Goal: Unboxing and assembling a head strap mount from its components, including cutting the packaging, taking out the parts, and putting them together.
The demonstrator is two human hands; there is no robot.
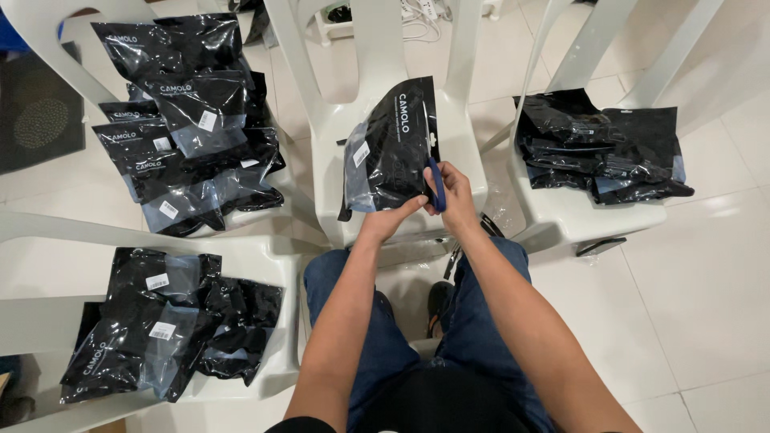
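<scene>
We see a black plastic bag (395, 144) with a clear part at its lower left. It stands up over the seat of the middle white chair (465, 136), just past our knees. Our left hand (397, 216) holds the bag at its near edge, with the fingers curled onto it. Our right hand (455, 192) is at the bag's right edge, and its fingers are closed around a thin blue thing (435, 183) that touches the bag. We cannot tell what the blue thing is.

More bags of the same kind lie in heaps on the other white chairs around us. One pile (188, 120) is on the far left chair. Another pile (168, 321) is on the near left chair. A third pile (601, 148) is on the right chair. Our legs in blue jeans (377, 321) point to the middle chair. The floor (698, 297) is made of pale tiles.
</scene>
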